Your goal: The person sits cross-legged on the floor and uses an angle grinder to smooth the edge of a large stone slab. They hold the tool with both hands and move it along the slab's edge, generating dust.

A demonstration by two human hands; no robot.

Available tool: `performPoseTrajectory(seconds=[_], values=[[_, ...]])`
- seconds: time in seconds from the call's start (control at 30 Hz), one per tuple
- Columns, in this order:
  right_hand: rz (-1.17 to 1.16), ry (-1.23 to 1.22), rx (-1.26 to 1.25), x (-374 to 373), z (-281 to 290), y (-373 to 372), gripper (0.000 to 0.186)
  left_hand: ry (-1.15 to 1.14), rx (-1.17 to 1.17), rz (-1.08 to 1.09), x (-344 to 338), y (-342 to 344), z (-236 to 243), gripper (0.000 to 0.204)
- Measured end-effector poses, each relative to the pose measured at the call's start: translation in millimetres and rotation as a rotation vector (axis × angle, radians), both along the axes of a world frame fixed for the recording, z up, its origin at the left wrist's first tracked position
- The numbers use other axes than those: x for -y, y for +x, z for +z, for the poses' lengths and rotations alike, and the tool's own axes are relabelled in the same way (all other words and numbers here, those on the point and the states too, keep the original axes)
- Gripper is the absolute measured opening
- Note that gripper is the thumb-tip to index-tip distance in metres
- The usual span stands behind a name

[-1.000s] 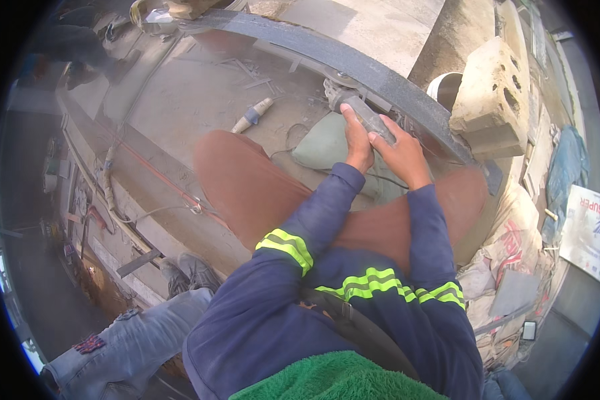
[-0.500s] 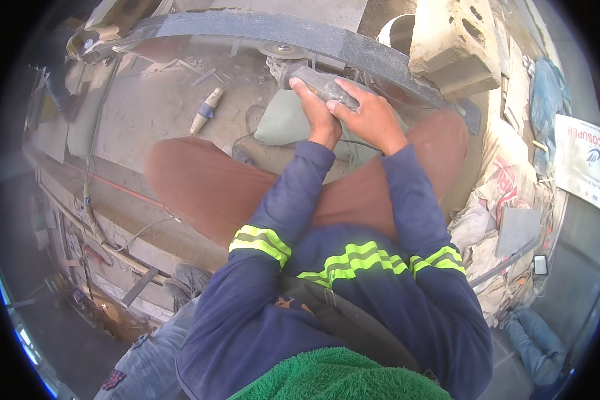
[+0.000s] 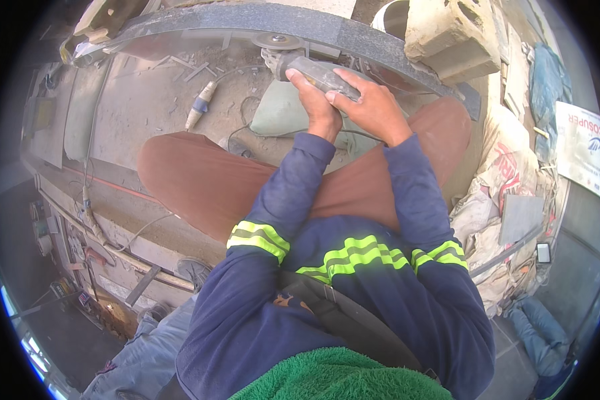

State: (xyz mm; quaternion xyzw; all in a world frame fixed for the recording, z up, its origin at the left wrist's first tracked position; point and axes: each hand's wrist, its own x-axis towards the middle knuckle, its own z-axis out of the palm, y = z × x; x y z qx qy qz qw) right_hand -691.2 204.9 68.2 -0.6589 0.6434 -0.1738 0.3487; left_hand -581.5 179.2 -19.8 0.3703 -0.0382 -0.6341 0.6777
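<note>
A dusty grey angle grinder [image 3: 321,76] is gripped between both hands beyond my crossed legs. My left hand [image 3: 319,112] closes round its body close to the head, thumb on top. Farther back along the same body, my right hand [image 3: 375,111] wraps it from the right. The round disc [image 3: 278,41] lies flat at the near edge of a long curved grey stone slab [image 3: 240,20]. Whether the disc touches the slab I cannot tell. The tool's cord [image 3: 287,135] runs behind my wrists, past a pale green cushion [image 3: 278,112].
A cable connector [image 3: 200,107] lies on the dusty floor left of the cushion, among stone offcuts. A hollow concrete block [image 3: 452,39] rests by the slab's right end, beside a white bucket [image 3: 392,19]. Crumpled sacks [image 3: 500,180] line the right. Another person's jeans [image 3: 137,353] show lower left.
The grinder and its disc have shifted slightly left and away along the slab's edge, with both hands still round it. The whole view has tilted a little.
</note>
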Motion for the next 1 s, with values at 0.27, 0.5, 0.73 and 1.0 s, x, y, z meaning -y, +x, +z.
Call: performPoseTrajectory(seconds=[0.27, 0.5, 0.73, 1.0], values=[[-0.001, 0.043, 0.004, -3, 6, -3, 0.076, 0.011, -0.007, -0.018, -2, -2, -2, 0.082], [0.005, 0.040, 0.012, 5, 1, -4, 0.076, 0.048, 0.005, -0.025, 6, -2, -8, 0.082], [0.014, -0.043, 0.007, 13, -5, 12, 0.075, 0.054, -0.017, -0.018, 17, 11, -20, 0.079], [0.049, -0.136, 0.005, 15, -18, 12, 0.077, 0.065, 0.014, -0.030, 16, 14, -23, 0.087]])
